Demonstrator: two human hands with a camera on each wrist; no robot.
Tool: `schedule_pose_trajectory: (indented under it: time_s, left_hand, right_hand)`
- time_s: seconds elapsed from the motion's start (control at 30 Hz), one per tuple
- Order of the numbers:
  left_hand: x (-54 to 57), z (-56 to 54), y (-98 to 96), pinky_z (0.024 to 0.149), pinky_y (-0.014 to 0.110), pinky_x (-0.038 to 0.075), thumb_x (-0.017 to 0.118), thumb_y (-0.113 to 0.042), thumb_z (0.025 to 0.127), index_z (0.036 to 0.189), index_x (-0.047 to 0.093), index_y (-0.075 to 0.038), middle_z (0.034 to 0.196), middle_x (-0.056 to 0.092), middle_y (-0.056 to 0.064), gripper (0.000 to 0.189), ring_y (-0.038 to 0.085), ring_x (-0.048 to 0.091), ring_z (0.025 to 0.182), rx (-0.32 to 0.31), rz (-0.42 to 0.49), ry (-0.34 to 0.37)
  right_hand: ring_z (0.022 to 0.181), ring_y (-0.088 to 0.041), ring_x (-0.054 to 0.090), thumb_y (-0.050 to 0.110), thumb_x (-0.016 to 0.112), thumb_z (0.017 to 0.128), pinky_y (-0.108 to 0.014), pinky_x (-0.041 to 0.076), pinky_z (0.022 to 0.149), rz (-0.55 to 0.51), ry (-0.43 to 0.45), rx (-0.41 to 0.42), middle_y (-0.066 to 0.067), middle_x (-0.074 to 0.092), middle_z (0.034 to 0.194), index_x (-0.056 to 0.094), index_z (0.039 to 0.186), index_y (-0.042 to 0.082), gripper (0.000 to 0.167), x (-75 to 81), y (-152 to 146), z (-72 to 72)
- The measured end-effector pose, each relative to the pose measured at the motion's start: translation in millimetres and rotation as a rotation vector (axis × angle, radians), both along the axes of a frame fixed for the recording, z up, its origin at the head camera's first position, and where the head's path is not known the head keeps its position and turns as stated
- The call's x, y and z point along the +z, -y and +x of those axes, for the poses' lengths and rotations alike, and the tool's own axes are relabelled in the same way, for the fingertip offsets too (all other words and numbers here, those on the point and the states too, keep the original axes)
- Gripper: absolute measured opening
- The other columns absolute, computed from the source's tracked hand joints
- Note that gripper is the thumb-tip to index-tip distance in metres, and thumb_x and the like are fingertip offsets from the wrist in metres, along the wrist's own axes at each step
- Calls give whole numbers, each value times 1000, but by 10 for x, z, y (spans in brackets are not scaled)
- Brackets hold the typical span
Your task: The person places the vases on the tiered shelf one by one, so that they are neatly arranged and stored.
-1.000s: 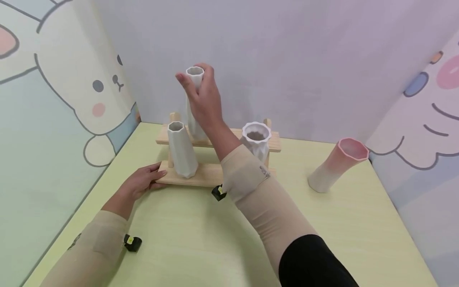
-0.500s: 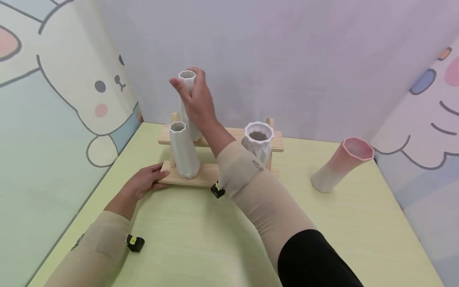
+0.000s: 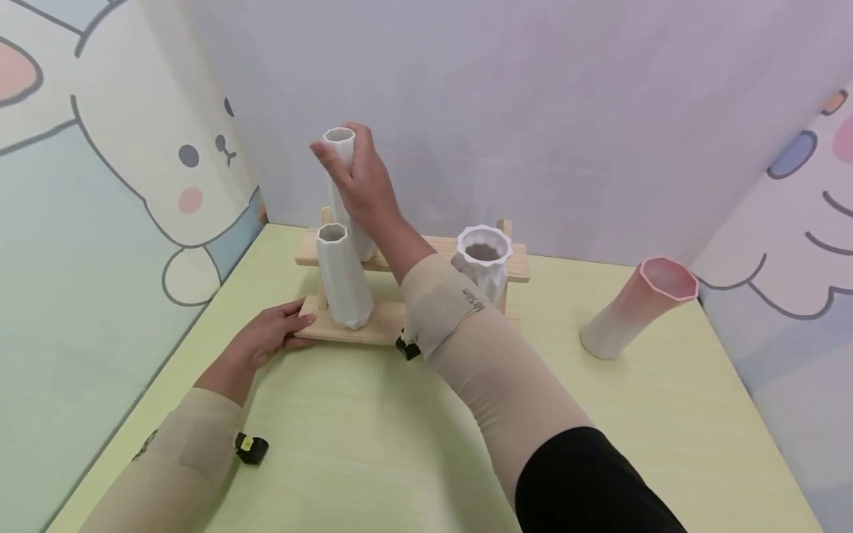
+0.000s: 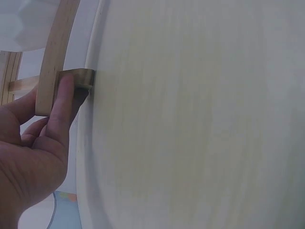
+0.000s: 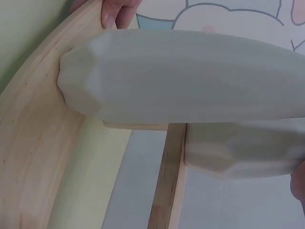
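Observation:
My right hand (image 3: pixel 366 185) grips the upper part of a tall white faceted vase (image 3: pixel 340 152), thumb on its left side and fingers behind. The vase's base meets the upper shelf of a two-tier wooden stand (image 3: pixel 380 326), near the left end. On the lower shelf in front stands a second white vase (image 3: pixel 343 281); the right wrist view shows this front vase (image 5: pixel 181 76) large, with the held vase (image 5: pixel 228 148) behind it. My left hand (image 3: pixel 269 337) holds the left end of the lower shelf, its thumb on top. In the left wrist view its fingers (image 4: pixel 59 109) wrap the board's end.
A ribbed white vase (image 3: pixel 483 259) is at the stand's right side, its lower part hidden by my right sleeve. A pink-and-white vase (image 3: pixel 629 311) leans on the yellow table (image 3: pixel 320 444) farther right. Walls with cartoon prints (image 3: pixel 133 148) enclose the table on the sides.
My right hand has shifted the tall white vase leftward along the upper shelf, toward its left end. The left hand keeps hold of the lower shelf. The camera view has moved slightly.

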State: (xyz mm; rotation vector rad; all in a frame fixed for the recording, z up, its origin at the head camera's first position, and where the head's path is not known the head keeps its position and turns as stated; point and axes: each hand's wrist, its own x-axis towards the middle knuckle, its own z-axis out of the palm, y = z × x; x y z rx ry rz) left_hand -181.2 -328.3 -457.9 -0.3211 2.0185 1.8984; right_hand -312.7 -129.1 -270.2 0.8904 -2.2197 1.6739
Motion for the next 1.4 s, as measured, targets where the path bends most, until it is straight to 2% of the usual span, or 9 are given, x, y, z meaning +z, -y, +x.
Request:
schedule_pose_trajectory:
  time_s: [0.33,0.6,0.9,1.4]
  left_hand:
    - [-6,-7,0,92,29,56,55,-26,102,158,9,-9,153,32,27,74,6,68,98,-4,4,15]
    - [-6,2,15,92,29,56,56,-28,101,158,11,-11,154,32,26,75,6,68,98,5,-5,29]
    - [-9,23,25,92,28,56,55,-28,102,158,9,-9,154,30,28,75,6,68,98,-15,15,-3]
    - [12,-10,-10,93,30,56,52,-23,103,158,10,-9,153,31,29,70,7,69,96,-15,33,5]
  right_hand:
    - [78,-12,53,46,56,98,-20,48,62,5,-41,-104,-1,55,94,39,135,11,53,-38,51,33]
    - [78,-13,53,45,55,99,-21,48,62,15,-37,-86,-1,54,93,38,135,11,53,-31,47,40]
    - [80,-12,53,46,55,99,-20,49,63,29,-23,-83,-1,55,96,37,137,11,55,-8,57,63]
    - [82,-13,54,48,56,98,-21,49,64,41,-5,-75,-1,55,101,33,140,14,59,-5,-8,51]
